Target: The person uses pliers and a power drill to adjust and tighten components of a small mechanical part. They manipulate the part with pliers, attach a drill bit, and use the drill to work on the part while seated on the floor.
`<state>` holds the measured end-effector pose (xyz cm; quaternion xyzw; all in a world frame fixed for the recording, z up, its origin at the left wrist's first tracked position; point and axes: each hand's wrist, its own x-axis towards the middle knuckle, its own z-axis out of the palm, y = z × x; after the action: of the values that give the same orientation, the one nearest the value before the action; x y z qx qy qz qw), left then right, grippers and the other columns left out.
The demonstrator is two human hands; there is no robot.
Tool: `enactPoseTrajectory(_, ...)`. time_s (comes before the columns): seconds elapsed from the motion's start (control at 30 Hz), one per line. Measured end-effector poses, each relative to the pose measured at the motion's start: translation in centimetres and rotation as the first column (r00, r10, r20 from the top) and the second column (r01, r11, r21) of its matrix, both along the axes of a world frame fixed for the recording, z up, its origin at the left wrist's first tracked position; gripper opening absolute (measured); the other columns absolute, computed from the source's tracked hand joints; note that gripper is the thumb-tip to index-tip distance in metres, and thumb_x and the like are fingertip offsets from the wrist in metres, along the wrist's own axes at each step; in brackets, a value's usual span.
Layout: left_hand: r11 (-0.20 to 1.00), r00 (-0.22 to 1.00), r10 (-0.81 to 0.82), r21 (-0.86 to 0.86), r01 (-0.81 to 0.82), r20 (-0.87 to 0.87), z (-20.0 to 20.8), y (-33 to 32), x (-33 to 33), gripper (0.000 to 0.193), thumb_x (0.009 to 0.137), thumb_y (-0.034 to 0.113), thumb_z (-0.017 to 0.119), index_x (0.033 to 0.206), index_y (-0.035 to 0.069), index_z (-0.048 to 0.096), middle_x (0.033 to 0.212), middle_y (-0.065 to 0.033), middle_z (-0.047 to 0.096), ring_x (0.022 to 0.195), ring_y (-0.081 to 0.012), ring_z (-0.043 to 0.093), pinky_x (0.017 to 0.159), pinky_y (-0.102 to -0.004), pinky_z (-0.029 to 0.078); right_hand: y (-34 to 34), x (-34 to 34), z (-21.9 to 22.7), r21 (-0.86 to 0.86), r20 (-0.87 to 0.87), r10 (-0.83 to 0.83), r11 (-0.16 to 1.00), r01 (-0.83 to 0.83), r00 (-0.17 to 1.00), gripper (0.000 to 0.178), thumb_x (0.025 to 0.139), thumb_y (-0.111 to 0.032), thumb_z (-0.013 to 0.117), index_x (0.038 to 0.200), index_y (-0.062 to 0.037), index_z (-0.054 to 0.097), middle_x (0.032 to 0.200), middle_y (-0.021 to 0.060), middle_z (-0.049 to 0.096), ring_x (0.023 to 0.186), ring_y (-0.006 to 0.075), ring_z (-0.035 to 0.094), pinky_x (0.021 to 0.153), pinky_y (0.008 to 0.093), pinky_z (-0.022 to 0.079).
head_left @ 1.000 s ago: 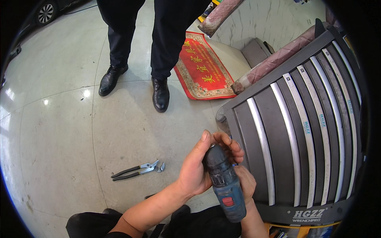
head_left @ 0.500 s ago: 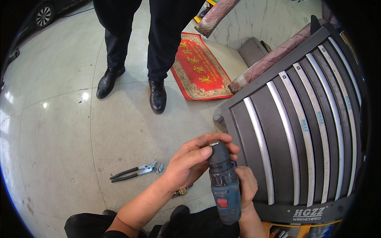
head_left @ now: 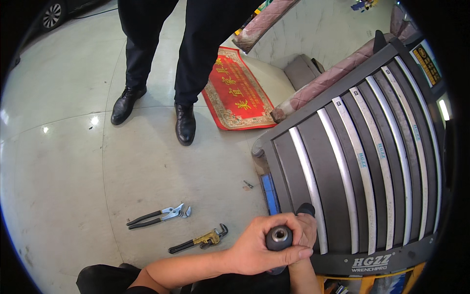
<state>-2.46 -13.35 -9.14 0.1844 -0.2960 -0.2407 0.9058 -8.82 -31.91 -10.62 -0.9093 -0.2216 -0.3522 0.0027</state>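
A cordless drill [head_left: 280, 238] points its nose up at me, so the metal-rimmed opening of its empty chuck shows. My left hand [head_left: 252, 247] is closed round the black chuck, thumb along the near side. Just beyond, my right hand [head_left: 307, 229] is closed on the drill's handle, mostly hidden by the left hand; a black end [head_left: 306, 209] sticks out past its fingers. On the floor to the left lie water pump pliers [head_left: 159, 216] with black handles, and nearer me a pipe wrench [head_left: 200, 239] with a yellow body.
A grey tool cabinet [head_left: 338, 196] with silver drawer handles stands close at my right. Ahead, a person in dark trousers and black shoes [head_left: 185, 125] stands on the tiled floor. Behind are a red mat [head_left: 237, 93] and a pink padded beam [head_left: 323, 88]. A small dark piece [head_left: 248, 184] lies beside the cabinet.
The drill has tipped so its chuck faces up toward me. My left hand has gone from touching the chuck's tip to wrapping round it. The view has shifted, uncovering the pipe wrench.
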Motion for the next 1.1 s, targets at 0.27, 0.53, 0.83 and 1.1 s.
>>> enactPoseTrajectory(0.27, 0.994, 0.991, 0.036, -0.109, -0.022, 0.126, 0.0, -0.2, -0.7, 0.022, 0.083, -0.006, 0.073, 0.082, 0.002, 0.053, 0.077, -0.0069, 0.059, 0.074, -0.0165, 0.058, 0.070, -0.0301, 0.047, 0.1, -0.7, 0.3, -0.031, 0.074, 0.014, 0.999, -0.012, 0.997, 0.022, 0.086, -0.016, 0.066, 0.096, -0.0122, 0.047, 0.095, 0.0034, 0.059, 0.088, 0.0232, 0.062, 0.081, 0.0429, 0.052)
enactPoseTrajectory(0.53, 0.998, 0.994, 0.059, -0.005, -0.059, 0.088, -1.3, -0.3, -0.8, 0.021, 0.084, -0.006, 0.072, 0.085, 0.002, 0.052, 0.077, -0.0062, 0.059, 0.074, -0.0162, 0.058, 0.070, -0.0309, 0.047, 0.1, -0.4, 0.1, -0.054, 0.088, 0.029, 0.998, -0.024, 0.996, 0.021, 0.084, -0.016, 0.067, 0.094, -0.0108, 0.050, 0.091, 0.0064, 0.062, 0.086, 0.0247, 0.063, 0.078, 0.0427, 0.053)
enactPoseTrajectory(0.83, 0.996, 0.995, 0.047, -0.075, -0.040, 0.094, -0.2, 0.2, -0.2, 0.022, 0.082, -0.009, 0.071, 0.083, 0.002, 0.053, 0.077, -0.0070, 0.058, 0.073, -0.0172, 0.057, 0.069, -0.0315, 0.046, 0.5, 0.0, 0.0, -0.005, 0.055, 0.059, 0.998, -0.058, 0.997, 0.021, 0.083, -0.015, 0.068, 0.096, -0.0097, 0.053, 0.091, 0.0072, 0.062, 0.084, 0.0252, 0.063, 0.079, 0.0434, 0.054)
enactPoseTrajectory(1.1, 0.987, 0.941, 0.143, 0.109, -0.115, -0.307, 1.6, 1.1, 0.6, 0.026, 0.078, 0.010, 0.070, 0.082, 0.011, 0.043, 0.059, -0.0019, 0.049, 0.055, -0.0180, 0.052, 0.068, -0.0393, 0.045, 2.1, 1.9, 2.0, 0.260, -0.161, 0.203, 0.953, -0.157, 0.966, 0.030, 0.067, -0.014, 0.068, 0.093, -0.0005, 0.063, 0.093, 0.0120, 0.065, 0.082, 0.0284, 0.065, 0.076, 0.0419, 0.055)
